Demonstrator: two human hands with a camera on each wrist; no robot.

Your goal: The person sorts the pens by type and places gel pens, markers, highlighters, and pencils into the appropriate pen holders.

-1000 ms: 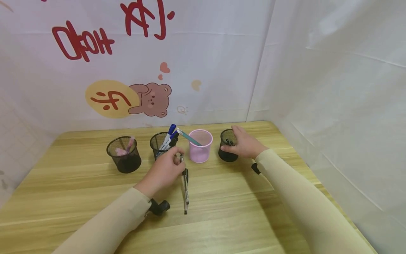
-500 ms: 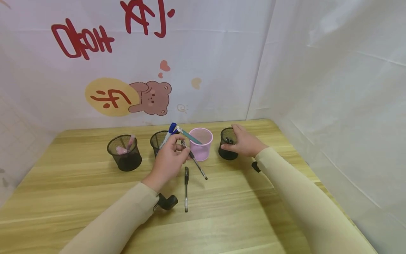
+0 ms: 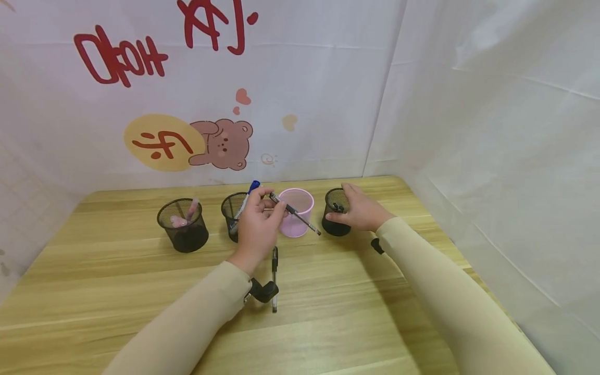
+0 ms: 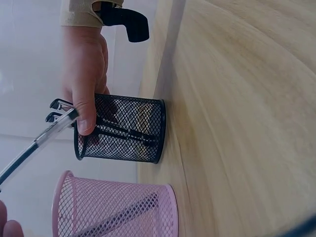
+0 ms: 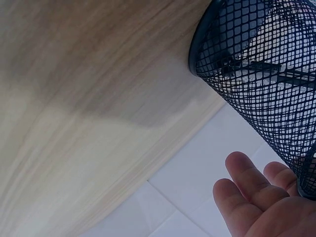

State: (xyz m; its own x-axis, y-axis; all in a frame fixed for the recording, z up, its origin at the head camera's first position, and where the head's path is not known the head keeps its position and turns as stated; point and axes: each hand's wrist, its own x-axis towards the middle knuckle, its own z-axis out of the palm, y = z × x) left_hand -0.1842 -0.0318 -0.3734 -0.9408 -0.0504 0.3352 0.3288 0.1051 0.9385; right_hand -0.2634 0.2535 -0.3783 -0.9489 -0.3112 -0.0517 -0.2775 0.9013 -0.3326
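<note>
In the head view my left hand point(image 3: 259, 226) pinches a black-capped clear gel pen point(image 3: 303, 220), tilted in the air before the pink mesh pen cup point(image 3: 294, 225). The same pen point(image 4: 37, 144) crosses the left edge of the left wrist view. My right hand point(image 3: 364, 209) holds the rightmost black mesh pen cup point(image 3: 336, 227) by its rim, thumb on the near side. Inside that cup point(image 4: 140, 111), black pens show through the mesh. A second gel pen point(image 3: 274, 260) lies on the table below my left hand, partly covered by the wrist camera.
Farther left stand a black mesh cup point(image 3: 189, 239) with pink pens and another black mesh cup point(image 3: 230, 213) with blue-capped markers, partly behind my left hand. A printed curtain point(image 3: 304, 78) rises behind the wooden table point(image 3: 337, 312); a white one point(image 3: 497, 156) hangs at the right.
My left hand has lifted one gel pen off the table and carried it up and right toward the rightmost cup. The other pen stays lying there. My right hand keeps its hold.
</note>
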